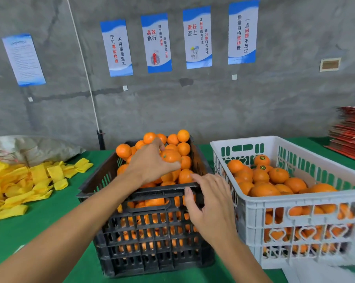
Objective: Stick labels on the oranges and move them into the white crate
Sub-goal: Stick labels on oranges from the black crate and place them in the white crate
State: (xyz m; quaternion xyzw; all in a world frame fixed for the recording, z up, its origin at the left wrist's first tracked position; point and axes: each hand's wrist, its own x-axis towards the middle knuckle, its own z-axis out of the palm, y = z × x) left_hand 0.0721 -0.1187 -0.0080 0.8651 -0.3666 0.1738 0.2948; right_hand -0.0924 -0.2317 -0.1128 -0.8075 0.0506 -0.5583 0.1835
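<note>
Nearest, the right hand point(210, 203) is held over the near right rim of the black crate point(152, 242), fingers spread and relaxed, nothing grasped. Farther in, the left hand point(152, 162) is curled round an orange point(171, 156) on top of the heaped fruit in that crate. To the right, just beside it, the white crate point(307, 231) is partly filled with oranges, and labels point(262, 158) are seen on a few at the far side. Left, yellow foam sleeves point(25, 184) are scattered on the green table point(50, 217). Posters point(197, 37) are fixed to the far grey wall.
</note>
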